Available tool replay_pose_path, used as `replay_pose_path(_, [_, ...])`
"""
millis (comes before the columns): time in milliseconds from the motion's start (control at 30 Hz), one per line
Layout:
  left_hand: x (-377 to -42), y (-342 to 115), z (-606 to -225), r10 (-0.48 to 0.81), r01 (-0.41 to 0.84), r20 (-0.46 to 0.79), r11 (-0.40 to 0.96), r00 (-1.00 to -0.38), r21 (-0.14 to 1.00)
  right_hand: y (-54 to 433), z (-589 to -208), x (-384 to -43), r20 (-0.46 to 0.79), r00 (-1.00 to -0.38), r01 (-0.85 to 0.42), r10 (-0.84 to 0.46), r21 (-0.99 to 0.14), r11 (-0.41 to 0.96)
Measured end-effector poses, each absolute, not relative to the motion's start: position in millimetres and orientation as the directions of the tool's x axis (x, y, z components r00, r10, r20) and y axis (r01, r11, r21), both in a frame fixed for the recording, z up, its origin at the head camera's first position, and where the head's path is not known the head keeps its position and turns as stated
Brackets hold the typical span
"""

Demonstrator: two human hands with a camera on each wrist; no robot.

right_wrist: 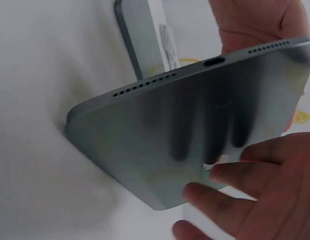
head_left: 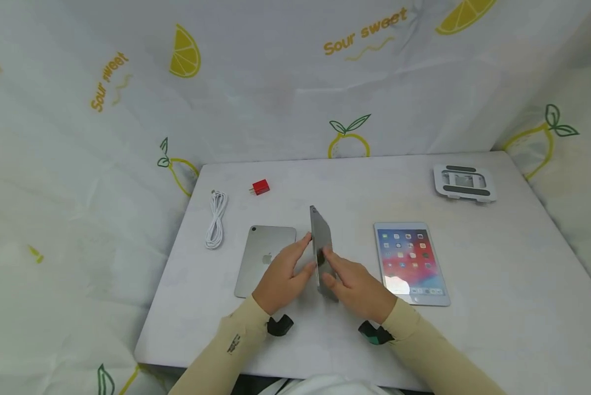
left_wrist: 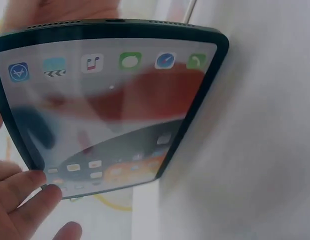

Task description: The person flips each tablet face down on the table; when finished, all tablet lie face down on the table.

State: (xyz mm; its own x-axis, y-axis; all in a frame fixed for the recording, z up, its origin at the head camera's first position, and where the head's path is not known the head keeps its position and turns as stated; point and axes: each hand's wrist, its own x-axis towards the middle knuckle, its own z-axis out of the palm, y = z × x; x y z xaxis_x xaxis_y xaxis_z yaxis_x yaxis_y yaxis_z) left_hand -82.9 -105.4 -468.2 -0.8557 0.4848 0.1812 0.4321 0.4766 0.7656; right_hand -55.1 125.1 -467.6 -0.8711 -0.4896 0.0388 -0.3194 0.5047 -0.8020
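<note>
A dark grey tablet (head_left: pixel 320 247) stands on its long edge between my two hands, close over the white table. Its lit screen (left_wrist: pixel 115 100) faces my left hand (head_left: pixel 283 280), whose straight fingertips (left_wrist: pixel 52 192) lie at the tablet's upper edge. My right hand (head_left: pixel 357 285) has its fingers straight and spread against the reflective back (right_wrist: pixel 130 130), near the logo. Left of these, a silver tablet (head_left: pixel 253 263) lies back up, partly covered by my left hand. On the right, a white-framed tablet (head_left: pixel 409 258) lies face up, showing its home screen.
A coiled white cable (head_left: pixel 216 219) lies at the far left. Beside it is a red charger plug (head_left: pixel 261 187). At the back right sits a white folded stand (head_left: pixel 465 182) with grey pads. Lemon-print cloth (head_left: pixel 256 109) rises behind the table (head_left: pixel 498 241).
</note>
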Motion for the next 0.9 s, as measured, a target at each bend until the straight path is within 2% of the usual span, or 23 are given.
replay_pose_path(133, [-81.5, -119.5, -470.4, 0.431, 0.464, 0.257, 0.492, -0.865, 0.737, 127.2, -479.9, -53.2, -0.104, -0.891, -0.267, -0.441, -0.666, 0.696])
replay_pose_path(267, [-80.1, -129.0, -475.5, 0.357, 0.399, 0.220, 0.577, -0.908, 0.713, 130.4, -489.2, -50.5, -0.186, -0.906, -0.217, -0.379, -0.565, 0.796])
replay_pose_path(467, [-80.6, -124.3, -486.5, 0.380, 0.333, 0.073, 0.683, -0.922, 0.650, 134.0, -495.3, -47.2, -0.155, -0.930, -0.193, -0.334, -0.566, 0.801])
replay_pose_path(600, [-82.4, -114.4, -491.4, 0.405, 0.350, 0.044, 0.725, -0.913, 0.594, 135.6, -495.1, -46.1, -0.144, -0.944, -0.172, -0.297, -0.551, 0.816])
replay_pose_path(900, [-78.4, -97.6, -493.4, 0.450, 0.402, -0.037, 0.829, -0.892, 0.390, 140.0, -495.5, -43.0, -0.146, -0.958, -0.133, -0.247, -0.536, 0.834])
